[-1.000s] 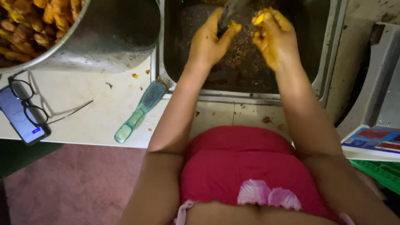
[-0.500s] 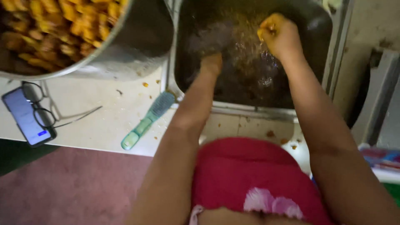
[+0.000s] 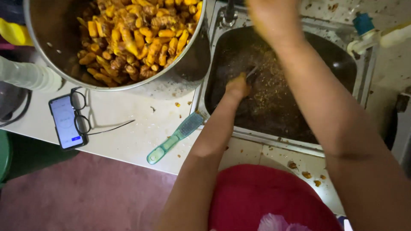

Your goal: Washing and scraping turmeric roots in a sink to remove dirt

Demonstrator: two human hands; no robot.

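Right hand (image 3: 274, 17) risen to the sink (image 3: 364, 92) back edge, grip blurred, cannot tell; left hand (image 3: 236, 87) low in sink, grip unclear

We see one screen: a smartphone (image 3: 66, 122) lying flat on the pale countertop (image 3: 128, 137), close to its front edge at the left. It is a slim upright rectangle with a dark frame and rounded corners, set at a slight tilt. Its display is lit, mostly white to pale grey, with a faint round shape in the upper middle and a small blue bar near the lower end (the marks on it are too small for us to make out). A pair of dark-rimmed glasses (image 3: 81, 112) rests against the phone's right side, one lens overlapping its upper corner. We find no packages, labels or signs.
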